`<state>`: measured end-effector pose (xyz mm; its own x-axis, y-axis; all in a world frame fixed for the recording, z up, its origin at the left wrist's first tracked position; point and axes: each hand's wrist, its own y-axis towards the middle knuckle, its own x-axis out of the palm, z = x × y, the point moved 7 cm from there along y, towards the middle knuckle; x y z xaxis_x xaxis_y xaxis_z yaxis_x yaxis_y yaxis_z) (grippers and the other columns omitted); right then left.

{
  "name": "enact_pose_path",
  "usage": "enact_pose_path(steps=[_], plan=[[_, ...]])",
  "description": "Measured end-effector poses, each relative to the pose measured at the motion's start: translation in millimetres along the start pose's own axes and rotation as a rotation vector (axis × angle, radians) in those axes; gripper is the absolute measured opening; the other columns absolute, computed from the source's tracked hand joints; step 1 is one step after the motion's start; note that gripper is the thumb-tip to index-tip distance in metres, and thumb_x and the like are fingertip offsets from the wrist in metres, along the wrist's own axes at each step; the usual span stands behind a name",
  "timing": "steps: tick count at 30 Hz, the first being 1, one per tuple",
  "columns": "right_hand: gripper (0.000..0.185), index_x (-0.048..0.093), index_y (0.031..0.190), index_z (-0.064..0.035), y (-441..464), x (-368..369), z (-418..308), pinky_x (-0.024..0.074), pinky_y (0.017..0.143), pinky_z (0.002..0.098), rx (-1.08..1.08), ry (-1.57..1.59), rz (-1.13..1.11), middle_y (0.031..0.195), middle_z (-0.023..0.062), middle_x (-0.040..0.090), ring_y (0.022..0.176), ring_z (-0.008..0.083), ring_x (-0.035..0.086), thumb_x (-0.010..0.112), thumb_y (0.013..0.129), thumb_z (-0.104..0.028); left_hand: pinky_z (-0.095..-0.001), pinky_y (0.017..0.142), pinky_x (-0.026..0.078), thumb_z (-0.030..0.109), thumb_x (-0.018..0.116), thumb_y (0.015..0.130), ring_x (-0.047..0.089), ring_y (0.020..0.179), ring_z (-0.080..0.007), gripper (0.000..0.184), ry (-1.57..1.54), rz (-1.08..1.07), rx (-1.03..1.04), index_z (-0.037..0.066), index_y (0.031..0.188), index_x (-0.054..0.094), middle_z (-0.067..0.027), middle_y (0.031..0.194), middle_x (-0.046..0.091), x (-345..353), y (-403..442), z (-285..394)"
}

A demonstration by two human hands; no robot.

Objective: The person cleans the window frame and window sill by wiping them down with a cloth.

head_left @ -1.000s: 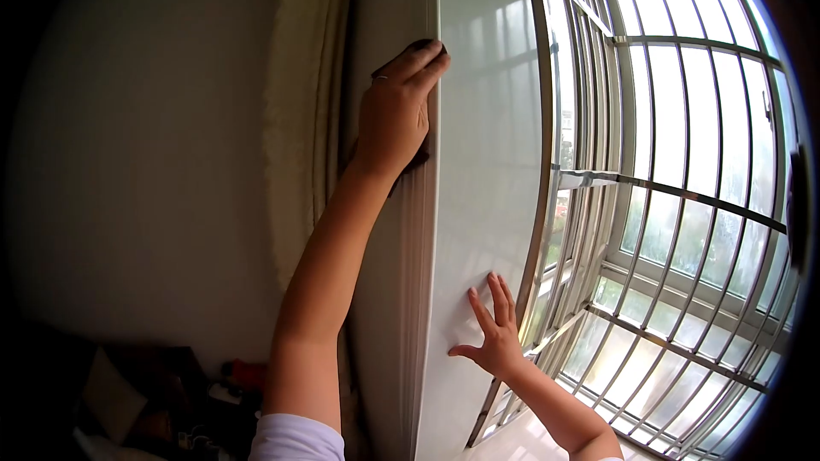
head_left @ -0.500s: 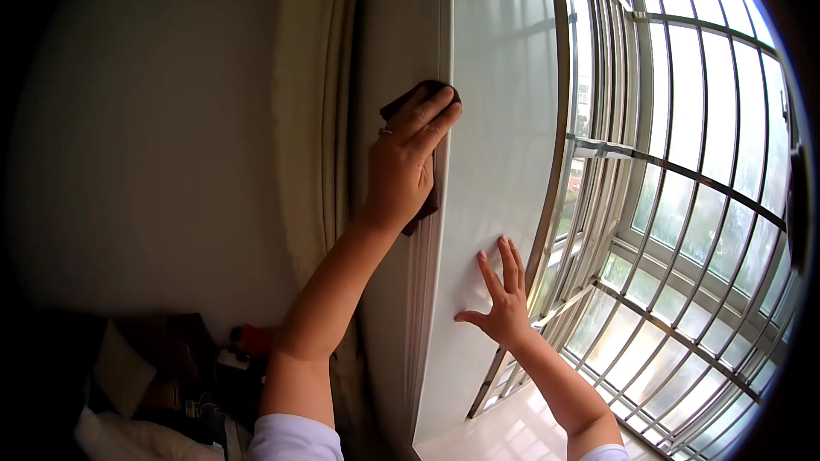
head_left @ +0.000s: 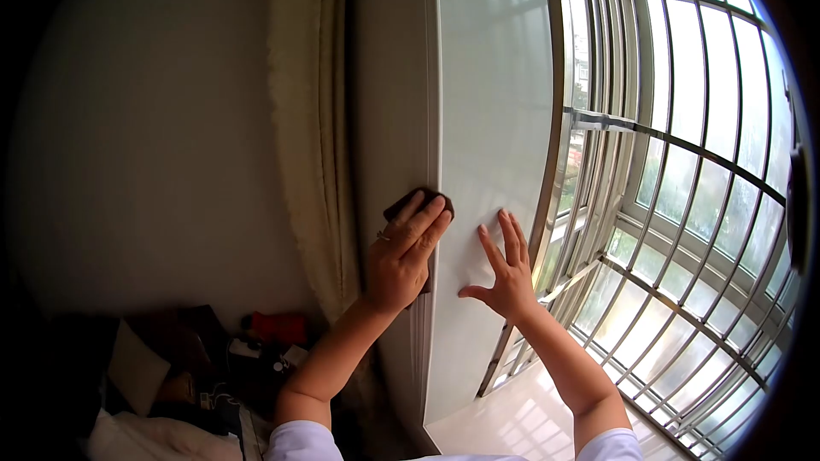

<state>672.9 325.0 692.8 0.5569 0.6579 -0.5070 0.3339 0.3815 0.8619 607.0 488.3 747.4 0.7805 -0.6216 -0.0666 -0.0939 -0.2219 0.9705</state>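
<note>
A dark brown cloth (head_left: 438, 198) is pressed under my left hand (head_left: 400, 263) against the vertical edge trim (head_left: 434, 119) of a pale wall panel. The fingers of that hand wrap toward the panel's corner, and a ring shows on one of them. My right hand (head_left: 504, 277) lies with spread fingers on the glossy white panel (head_left: 491, 119), to the right of the cloth, holding nothing.
A cream curtain (head_left: 312, 119) hangs to the left of the trim. Barred windows (head_left: 683, 162) stand on the right above a shiny pale floor (head_left: 521, 418). At lower left, in shadow, are a cushion (head_left: 137, 367), a red object (head_left: 278, 327) and pale bedding (head_left: 154, 440).
My left hand has slid down the trim with the cloth, from well above my right hand to nearly its height. My right hand stays spread on the panel. The view has tilted and shifted somewhat.
</note>
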Motion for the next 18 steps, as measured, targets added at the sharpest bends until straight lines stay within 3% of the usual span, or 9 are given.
enact_pose_path(steps=[2, 6, 8, 9, 11, 13, 14, 16, 18], plan=[[0.108, 0.040, 0.143, -0.0197, 0, 0, 0, 0.0268, 0.112, 0.0499, 0.006, -0.001, -0.003, 0.154, 0.0172, 0.019, 0.142, 0.0388, 0.018, 0.090, 0.049, -0.033, -0.0374, 0.088, 0.055, 0.001, 0.061, 0.083, 0.059, 0.113, -0.0306, 0.031, 0.085, 0.073, 0.138, 0.004, 0.114, 0.066, -0.0075, 0.124, 0.060, -3, 44, 15], [0.106, 0.041, 0.143, -0.0191, -2, -5, -2, 0.0275, 0.112, 0.0479, 0.011, 0.006, 0.011, 0.154, 0.0157, 0.022, 0.141, 0.0369, 0.021, 0.089, 0.049, -0.033, -0.0323, 0.083, 0.057, 0.001, 0.060, 0.083, 0.059, 0.115, -0.0274, 0.026, 0.362, -0.015, 0.229, 0.001, 0.109, 0.066, -0.0086, 0.114, 0.065, 20, 102, 28], [0.105, 0.041, 0.143, -0.0190, -5, -12, -2, 0.0280, 0.112, 0.0467, 0.031, 0.014, 0.007, 0.154, 0.0148, 0.023, 0.141, 0.0357, 0.022, 0.089, 0.050, -0.032, -0.0299, 0.076, 0.057, 0.004, 0.062, 0.080, 0.062, 0.110, -0.0255, 0.022, 0.703, -0.181, 0.388, 0.000, 0.101, 0.067, -0.0109, 0.109, 0.066, 40, 100, 39], [0.102, 0.042, 0.142, -0.0189, -5, -15, -2, 0.0290, 0.112, 0.0458, 0.009, 0.013, -0.006, 0.154, 0.0137, 0.023, 0.141, 0.0346, 0.023, 0.088, 0.052, -0.031, -0.0278, 0.075, 0.056, 0.004, 0.061, 0.079, 0.065, 0.103, -0.0241, 0.018, 0.677, -0.267, 0.413, 0.000, 0.095, 0.068, -0.0124, 0.106, 0.067, 46, 87, 46], [0.088, 0.048, 0.137, -0.0175, -9, -28, -4, 0.0359, 0.107, 0.0433, -0.028, 0.048, 0.009, 0.150, 0.0116, 0.032, 0.136, 0.0330, 0.033, 0.086, 0.058, -0.025, -0.0283, 0.076, 0.056, 0.003, 0.061, 0.080, 0.066, 0.100, -0.0250, 0.016, 0.490, -0.719, 0.394, 0.001, 0.094, 0.069, -0.0120, 0.103, 0.067, 46, 53, 62], [0.083, 0.051, 0.134, -0.0166, -24, -25, 17, 0.0385, 0.105, 0.0428, -0.009, 0.127, -0.014, 0.146, 0.0116, 0.037, 0.132, 0.0331, 0.038, 0.086, 0.059, -0.023, -0.0286, 0.080, 0.055, 0.001, 0.061, 0.081, 0.066, 0.097, -0.0268, 0.018, -0.349, -1.113, 0.094, 0.001, 0.098, 0.069, -0.0128, 0.103, 0.068, 23, 16, 63], [0.077, 0.054, 0.131, -0.0158, -34, -21, 25, 0.0411, 0.102, 0.0424, 0.009, 0.206, -0.041, 0.143, 0.0116, 0.041, 0.128, 0.0331, 0.043, 0.086, 0.060, -0.021, -0.0286, 0.080, 0.055, 0.001, 0.061, 0.081, 0.066, 0.097, -0.0268, 0.018, -0.350, -1.113, 0.086, 0.001, 0.098, 0.069, -0.0128, 0.103, 0.068, 11, 0, 58], [0.071, 0.057, 0.127, -0.0143, -42, -21, 26, 0.0435, 0.099, 0.0423, 0.041, 0.231, -0.017, 0.137, 0.0116, 0.047, 0.123, 0.0330, 0.048, 0.085, 0.062, -0.019, -0.0296, 0.077, 0.054, -0.004, 0.059, 0.083, 0.066, 0.093, -0.0247, 0.025, -0.845, -0.744, -0.186, 0.003, 0.104, 0.069, -0.0129, 0.104, 0.068, -16, -14, 38], [0.074, 0.056, 0.128, -0.0141, -46, -19, 25, 0.0434, 0.099, 0.0434, 0.056, 0.167, 0.063, 0.140, 0.0116, 0.044, 0.125, 0.0339, 0.046, 0.086, 0.061, -0.019, -0.0292, 0.080, 0.052, -0.004, 0.056, 0.090, 0.065, 0.095, -0.0207, 0.022, -0.656, -0.289, -0.463, 0.002, 0.107, 0.068, -0.0119, 0.105, 0.068, -37, -31, -5]])
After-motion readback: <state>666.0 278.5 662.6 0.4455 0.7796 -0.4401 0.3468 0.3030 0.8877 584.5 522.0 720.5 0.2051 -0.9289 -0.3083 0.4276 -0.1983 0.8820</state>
